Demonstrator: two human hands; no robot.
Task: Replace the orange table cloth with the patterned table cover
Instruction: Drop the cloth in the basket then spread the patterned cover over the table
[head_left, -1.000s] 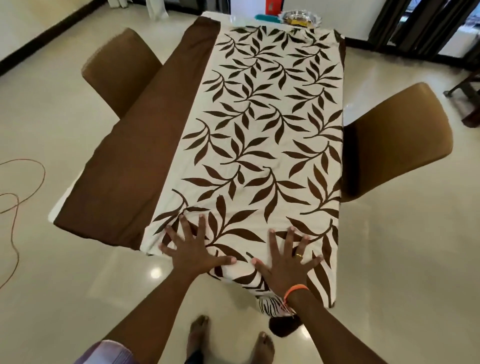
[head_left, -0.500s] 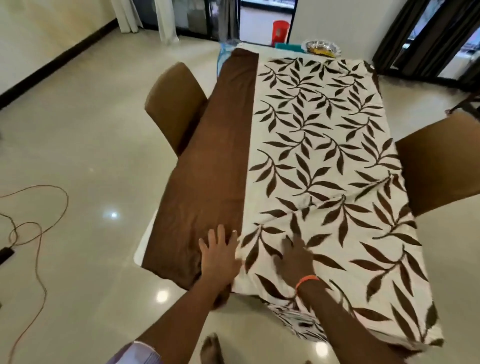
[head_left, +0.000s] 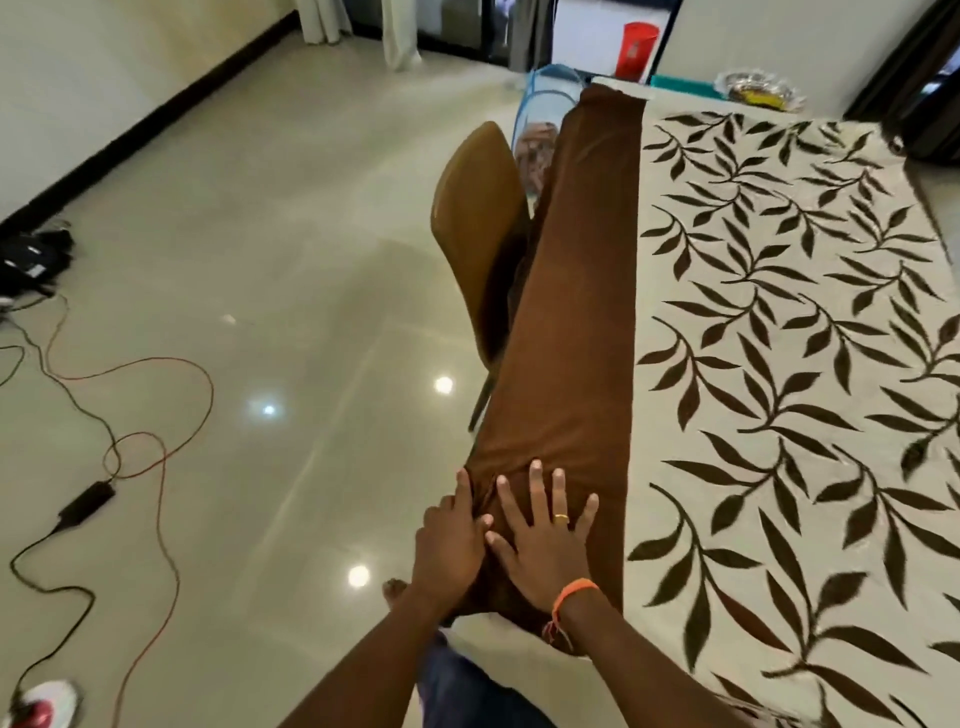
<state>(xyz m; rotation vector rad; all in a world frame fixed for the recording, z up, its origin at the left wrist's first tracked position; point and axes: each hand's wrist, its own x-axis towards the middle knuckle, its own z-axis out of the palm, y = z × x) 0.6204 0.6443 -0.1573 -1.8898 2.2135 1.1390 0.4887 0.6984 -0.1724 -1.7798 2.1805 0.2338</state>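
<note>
The patterned table cover (head_left: 789, 395) lies spread over the table: a cream field with dark brown leaves and a plain brown band (head_left: 576, 322) along its left side. Both hands are on the brown band at the near left corner. My right hand (head_left: 545, 540), wearing a ring and an orange wristband, presses flat on the band with fingers spread. My left hand (head_left: 452, 540) lies beside it along the band's left edge where the cloth drops off the table, one finger pointing straight ahead. Their thumbs touch, and a small crease runs between them.
A brown chair (head_left: 478, 234) stands tucked against the table's left side. At the far end are a bowl (head_left: 758, 91), a red cup (head_left: 636, 49) and a blue mesh basket (head_left: 545, 119). Cables (head_left: 156, 467) and a shoe (head_left: 44, 704) lie on the glossy floor to the left.
Both hands slid left from the leaf-patterned part onto the brown band at the table's left edge. The view swung left with them.
</note>
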